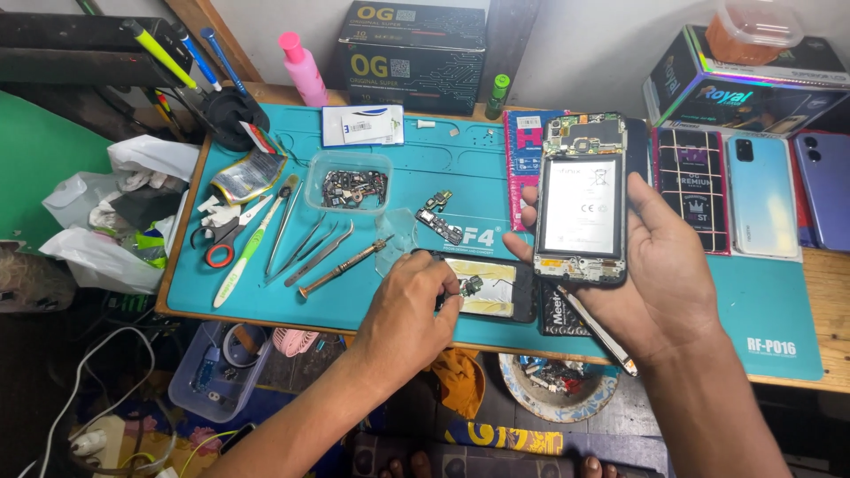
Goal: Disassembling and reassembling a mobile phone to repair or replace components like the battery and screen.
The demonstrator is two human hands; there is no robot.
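The right hand [660,265] gripped an opened phone [582,199], battery up, at the mat's [443,168] three o'clock. The left hand [416,305], fingers curled, pinched a small part [471,285] over a back cover [491,288] at six o'clock.

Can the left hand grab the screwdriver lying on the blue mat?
Probably yes. The left hand rests on a small part over the dark phone piece, and the screwdriver lies just beside it on the mat with nothing between.

Wooden bench [832,274], teal mat [460,168], tools, phones
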